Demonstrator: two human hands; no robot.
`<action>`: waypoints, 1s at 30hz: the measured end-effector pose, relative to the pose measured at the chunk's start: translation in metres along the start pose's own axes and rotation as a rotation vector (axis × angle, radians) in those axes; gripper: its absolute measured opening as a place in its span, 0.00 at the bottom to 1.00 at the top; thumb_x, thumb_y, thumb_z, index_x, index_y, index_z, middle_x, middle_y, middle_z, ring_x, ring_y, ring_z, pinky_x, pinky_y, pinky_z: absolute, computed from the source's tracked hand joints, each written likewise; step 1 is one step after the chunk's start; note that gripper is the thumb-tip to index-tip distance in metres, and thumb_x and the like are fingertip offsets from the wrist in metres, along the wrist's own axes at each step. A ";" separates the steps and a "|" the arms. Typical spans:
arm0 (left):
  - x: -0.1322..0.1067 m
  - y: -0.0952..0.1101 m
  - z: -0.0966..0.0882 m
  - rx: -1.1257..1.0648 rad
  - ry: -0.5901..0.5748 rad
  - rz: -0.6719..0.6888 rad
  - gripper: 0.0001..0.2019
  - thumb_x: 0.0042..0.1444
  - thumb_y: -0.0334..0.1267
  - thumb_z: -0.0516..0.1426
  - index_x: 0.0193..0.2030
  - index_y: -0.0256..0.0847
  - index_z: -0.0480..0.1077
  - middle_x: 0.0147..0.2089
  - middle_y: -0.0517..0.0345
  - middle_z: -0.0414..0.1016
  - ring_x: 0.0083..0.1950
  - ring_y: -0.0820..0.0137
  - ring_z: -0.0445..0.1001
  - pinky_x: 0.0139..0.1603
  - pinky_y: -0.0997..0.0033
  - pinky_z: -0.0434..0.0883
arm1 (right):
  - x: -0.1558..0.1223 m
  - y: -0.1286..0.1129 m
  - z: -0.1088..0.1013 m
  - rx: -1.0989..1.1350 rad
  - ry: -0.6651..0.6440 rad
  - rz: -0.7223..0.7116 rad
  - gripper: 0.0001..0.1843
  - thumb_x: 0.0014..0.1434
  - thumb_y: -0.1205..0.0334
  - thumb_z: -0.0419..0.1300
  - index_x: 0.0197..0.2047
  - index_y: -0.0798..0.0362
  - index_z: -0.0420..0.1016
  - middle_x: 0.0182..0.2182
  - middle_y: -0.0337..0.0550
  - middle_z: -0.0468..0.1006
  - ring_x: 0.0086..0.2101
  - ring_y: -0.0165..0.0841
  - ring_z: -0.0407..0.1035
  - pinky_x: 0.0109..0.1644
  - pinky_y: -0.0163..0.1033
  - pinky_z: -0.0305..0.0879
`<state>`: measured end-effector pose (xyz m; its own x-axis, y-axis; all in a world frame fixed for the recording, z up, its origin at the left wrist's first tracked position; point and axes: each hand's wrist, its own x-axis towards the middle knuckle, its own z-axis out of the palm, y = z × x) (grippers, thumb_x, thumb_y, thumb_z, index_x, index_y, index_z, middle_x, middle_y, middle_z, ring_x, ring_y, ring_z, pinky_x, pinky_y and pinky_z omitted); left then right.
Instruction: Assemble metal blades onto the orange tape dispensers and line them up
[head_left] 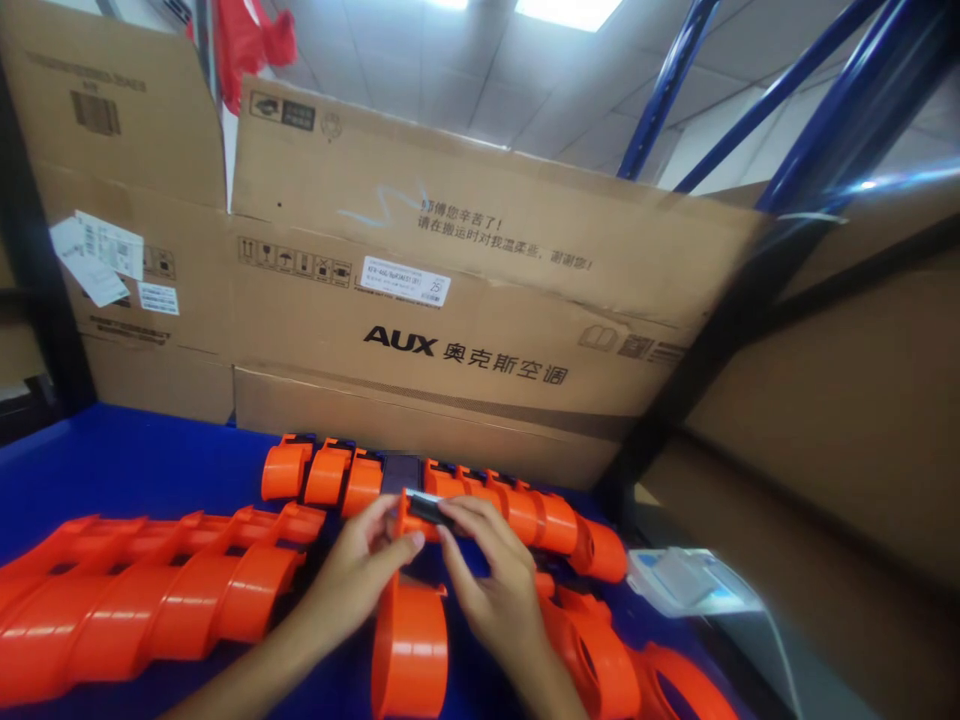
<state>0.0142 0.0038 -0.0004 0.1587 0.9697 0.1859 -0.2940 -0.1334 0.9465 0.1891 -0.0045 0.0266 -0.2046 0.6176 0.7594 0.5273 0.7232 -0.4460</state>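
Note:
In front of me an orange plastic part [411, 645] with a round ring-like body hangs upright below my fingers. My left hand [364, 560] pinches its upper bracket between thumb and fingers. At the top of that bracket lies a small black piece [429, 509], and my right hand [495, 565] grips its right end with thumb and fingertips. How far the black piece sits inside the bracket is hidden by the fingers. Beyond my hands stands a row of similar orange parts [517, 508] with black pieces on top.
A nested stack of orange parts [150, 610] lies to the left on the blue surface [150, 450]. More orange parts [600, 650] lie at right. Cardboard panels [300, 320] wall off the back. A blue post [832, 110] and a clear tray [690, 580] are at right.

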 end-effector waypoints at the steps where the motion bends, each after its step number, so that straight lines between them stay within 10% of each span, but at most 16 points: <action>1: 0.000 0.000 0.000 0.005 -0.004 0.000 0.17 0.55 0.38 0.64 0.51 0.41 0.73 0.35 0.60 0.74 0.37 0.69 0.71 0.40 0.73 0.67 | -0.001 -0.001 0.001 0.001 -0.007 -0.010 0.12 0.64 0.68 0.61 0.50 0.48 0.78 0.46 0.47 0.79 0.46 0.38 0.75 0.51 0.43 0.72; 16: -0.005 0.004 0.006 -0.105 0.024 -0.084 0.14 0.51 0.35 0.64 0.46 0.40 0.73 0.29 0.64 0.72 0.28 0.74 0.68 0.27 0.79 0.63 | -0.002 0.003 0.003 0.085 -0.069 0.038 0.15 0.65 0.67 0.59 0.54 0.47 0.76 0.48 0.48 0.75 0.46 0.38 0.73 0.50 0.42 0.71; 22: 0.003 -0.002 -0.007 -0.131 0.130 -0.171 0.09 0.51 0.40 0.63 0.36 0.40 0.71 0.26 0.62 0.73 0.24 0.74 0.67 0.26 0.76 0.64 | 0.004 0.011 -0.012 0.064 0.090 0.238 0.12 0.69 0.59 0.54 0.51 0.52 0.74 0.42 0.48 0.76 0.40 0.37 0.74 0.44 0.41 0.71; 26: 0.008 -0.006 -0.015 -0.122 0.180 -0.161 0.08 0.51 0.41 0.63 0.31 0.40 0.69 0.26 0.62 0.73 0.26 0.73 0.68 0.30 0.75 0.66 | 0.003 0.017 -0.032 -0.345 -0.320 0.431 0.09 0.65 0.57 0.57 0.39 0.51 0.77 0.29 0.43 0.77 0.31 0.38 0.73 0.35 0.39 0.65; 30: 0.006 -0.002 -0.013 -0.117 0.155 -0.151 0.09 0.51 0.42 0.62 0.30 0.40 0.69 0.26 0.62 0.73 0.24 0.75 0.65 0.26 0.76 0.63 | -0.006 0.017 -0.044 -0.656 -0.636 0.507 0.07 0.57 0.61 0.65 0.40 0.50 0.77 0.36 0.46 0.80 0.38 0.42 0.75 0.38 0.40 0.63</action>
<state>0.0032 0.0128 -0.0050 0.0657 0.9978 -0.0065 -0.3868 0.0315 0.9216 0.2355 -0.0090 0.0350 -0.1299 0.9883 0.0804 0.9781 0.1410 -0.1532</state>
